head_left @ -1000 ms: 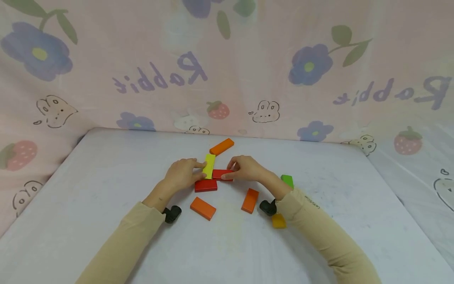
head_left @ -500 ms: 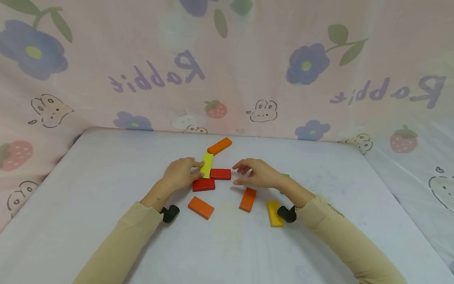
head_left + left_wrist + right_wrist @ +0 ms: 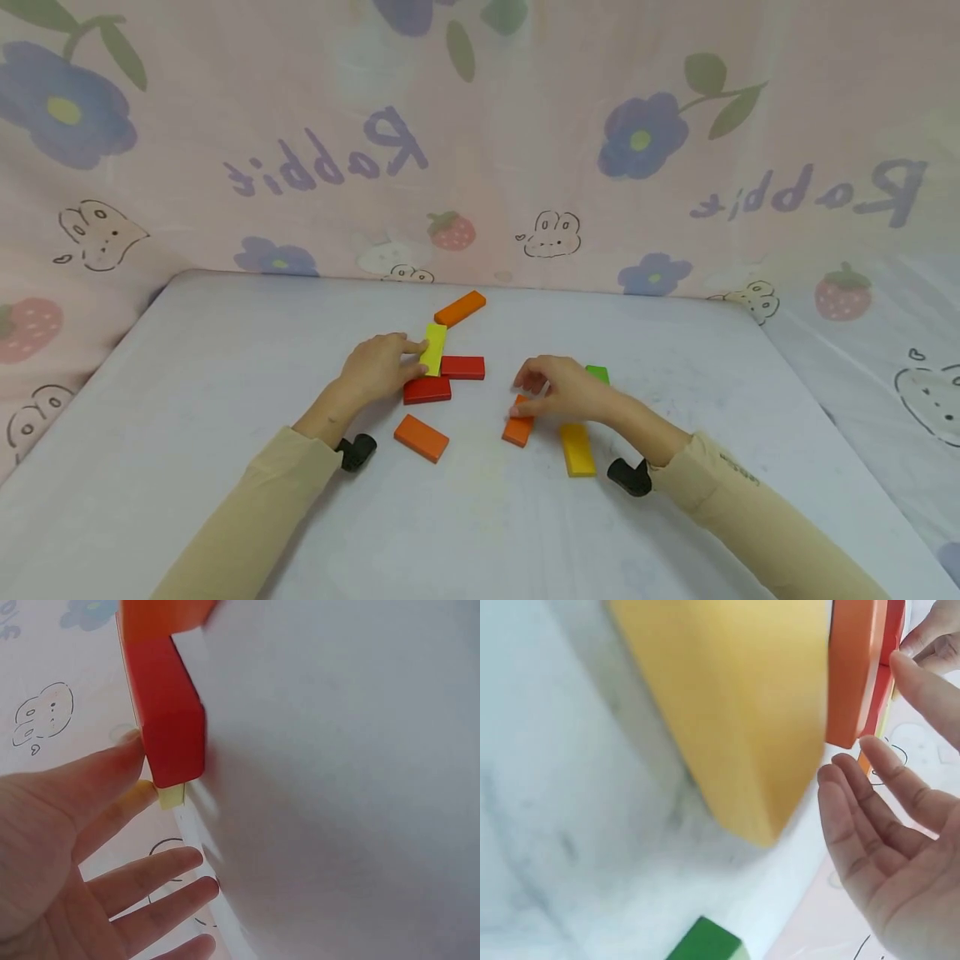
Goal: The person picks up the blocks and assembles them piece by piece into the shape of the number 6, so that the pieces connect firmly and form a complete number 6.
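In the head view, my left hand touches a bright yellow block with thumb and index fingertip, both along its left side. Its other fingers extend loosely in the left wrist view. Just in front lies a red block, with another red block at the yellow one's right. My right hand is over an orange block, thumb overlapping its far end in the head view. From the right wrist, that hand's fingers look loosely bent with nothing between them.
An orange block lies behind the yellow one, a second orange block nearer the front. A golden-yellow block and a partly hidden green block sit around my right hand. A printed curtain rises behind the white table.
My right hand has let go of the red block at the yellow one's right and moved right and nearer, to the orange block. My left hand stays at the bright yellow block.
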Action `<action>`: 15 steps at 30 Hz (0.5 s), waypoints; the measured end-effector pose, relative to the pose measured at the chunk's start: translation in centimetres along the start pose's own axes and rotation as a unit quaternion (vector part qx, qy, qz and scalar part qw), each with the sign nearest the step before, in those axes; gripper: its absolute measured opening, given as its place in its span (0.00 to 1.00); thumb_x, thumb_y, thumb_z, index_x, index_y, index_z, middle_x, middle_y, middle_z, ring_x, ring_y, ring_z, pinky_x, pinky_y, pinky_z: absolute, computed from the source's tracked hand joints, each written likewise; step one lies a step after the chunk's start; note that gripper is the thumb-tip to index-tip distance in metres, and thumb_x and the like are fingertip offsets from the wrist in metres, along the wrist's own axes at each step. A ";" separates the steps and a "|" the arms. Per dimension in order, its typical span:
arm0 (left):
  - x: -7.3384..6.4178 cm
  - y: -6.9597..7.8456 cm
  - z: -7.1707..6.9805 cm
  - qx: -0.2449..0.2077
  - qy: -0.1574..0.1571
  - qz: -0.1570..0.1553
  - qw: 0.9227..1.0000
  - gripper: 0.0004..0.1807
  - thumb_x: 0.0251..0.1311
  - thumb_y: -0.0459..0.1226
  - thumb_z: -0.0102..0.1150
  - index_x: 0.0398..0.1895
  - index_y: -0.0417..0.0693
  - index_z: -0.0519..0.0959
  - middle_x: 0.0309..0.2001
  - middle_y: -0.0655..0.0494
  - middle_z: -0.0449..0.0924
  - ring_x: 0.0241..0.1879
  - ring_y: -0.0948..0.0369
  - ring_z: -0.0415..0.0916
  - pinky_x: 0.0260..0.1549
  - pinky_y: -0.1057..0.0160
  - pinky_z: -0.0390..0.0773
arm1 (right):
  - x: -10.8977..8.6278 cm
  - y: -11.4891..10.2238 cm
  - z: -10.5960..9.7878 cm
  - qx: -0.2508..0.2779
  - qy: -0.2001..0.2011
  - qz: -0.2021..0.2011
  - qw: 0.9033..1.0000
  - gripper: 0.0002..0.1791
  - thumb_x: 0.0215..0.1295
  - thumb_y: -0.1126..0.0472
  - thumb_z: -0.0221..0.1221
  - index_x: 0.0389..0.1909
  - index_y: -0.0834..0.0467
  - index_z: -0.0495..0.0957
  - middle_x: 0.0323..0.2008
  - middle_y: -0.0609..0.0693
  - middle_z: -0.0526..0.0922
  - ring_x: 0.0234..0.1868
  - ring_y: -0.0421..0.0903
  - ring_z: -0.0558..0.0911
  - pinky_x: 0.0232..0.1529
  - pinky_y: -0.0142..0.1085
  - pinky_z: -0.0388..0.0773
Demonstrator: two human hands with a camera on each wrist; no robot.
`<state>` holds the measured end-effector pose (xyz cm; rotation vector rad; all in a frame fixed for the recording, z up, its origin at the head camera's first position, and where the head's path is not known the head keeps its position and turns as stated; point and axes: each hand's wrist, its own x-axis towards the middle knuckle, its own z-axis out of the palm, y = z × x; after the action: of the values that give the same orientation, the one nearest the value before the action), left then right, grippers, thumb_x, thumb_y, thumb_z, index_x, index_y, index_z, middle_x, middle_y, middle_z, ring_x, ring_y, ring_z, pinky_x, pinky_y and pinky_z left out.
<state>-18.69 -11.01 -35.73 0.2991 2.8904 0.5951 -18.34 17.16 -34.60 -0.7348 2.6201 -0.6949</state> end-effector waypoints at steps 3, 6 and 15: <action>-0.1 0.1 -0.1 -0.005 0.000 0.000 1.000 0.26 0.63 0.43 0.59 0.64 0.50 0.72 0.66 0.39 0.68 0.65 0.40 0.64 0.62 0.39 0.65 | -0.4 0.1 0.2 0.006 0.005 0.010 1.000 0.20 0.54 0.48 0.68 0.42 0.55 0.78 0.35 0.46 0.79 0.40 0.45 0.76 0.40 0.32 0.76; -0.2 0.1 -0.1 -0.007 0.000 0.000 1.000 0.26 0.63 0.43 0.59 0.65 0.50 0.72 0.66 0.38 0.68 0.66 0.40 0.64 0.62 0.39 0.64 | -0.8 0.1 0.4 0.006 0.012 0.011 1.000 0.21 0.54 0.47 0.69 0.42 0.55 0.78 0.35 0.46 0.79 0.39 0.44 0.76 0.39 0.32 0.76; -0.3 0.0 0.0 -0.006 0.003 0.003 1.000 0.26 0.63 0.43 0.59 0.65 0.50 0.71 0.66 0.38 0.68 0.66 0.40 0.63 0.62 0.39 0.64 | -2.1 -0.6 1.2 -0.039 0.060 0.055 0.996 0.26 0.52 0.43 0.69 0.42 0.58 0.76 0.30 0.49 0.77 0.30 0.42 0.72 0.32 0.31 0.72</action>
<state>-18.40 -11.08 -35.70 0.3040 2.8924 0.6157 -15.95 17.45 -34.87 -0.5802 2.7865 -0.6263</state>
